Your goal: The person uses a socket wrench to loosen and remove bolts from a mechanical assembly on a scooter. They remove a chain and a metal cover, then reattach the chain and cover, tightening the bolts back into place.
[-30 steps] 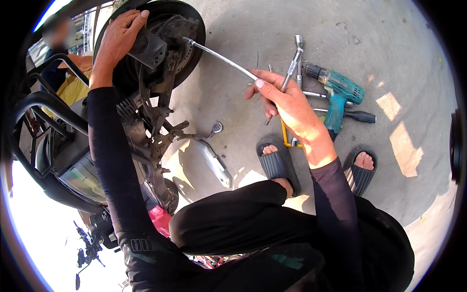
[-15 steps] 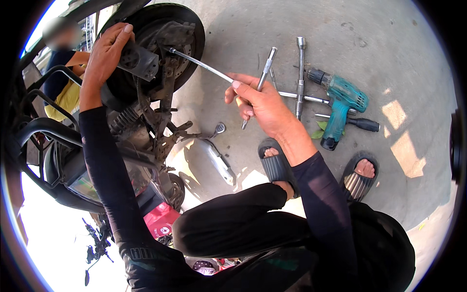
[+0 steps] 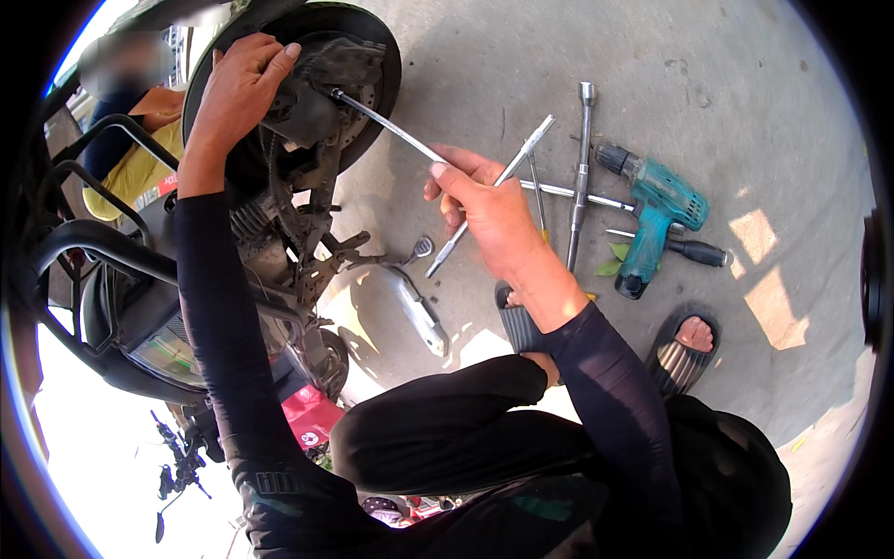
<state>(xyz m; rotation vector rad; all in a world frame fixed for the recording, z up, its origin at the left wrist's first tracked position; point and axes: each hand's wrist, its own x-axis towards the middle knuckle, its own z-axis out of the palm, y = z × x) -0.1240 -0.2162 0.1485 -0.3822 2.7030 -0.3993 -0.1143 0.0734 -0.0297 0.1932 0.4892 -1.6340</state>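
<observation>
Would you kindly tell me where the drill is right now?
In the head view, the drill lies on the floor to the right of the right hand, its handle across the screwdriver.

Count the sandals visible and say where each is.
2: one dark sandal is partly hidden by the right forearm; the other sandal is farther right, below the teal drill in the picture. More may be hidden.

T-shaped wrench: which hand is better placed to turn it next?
Probably the right hand: it holds the wrench near its crossbar, while the left hand is up by the wheel.
</observation>
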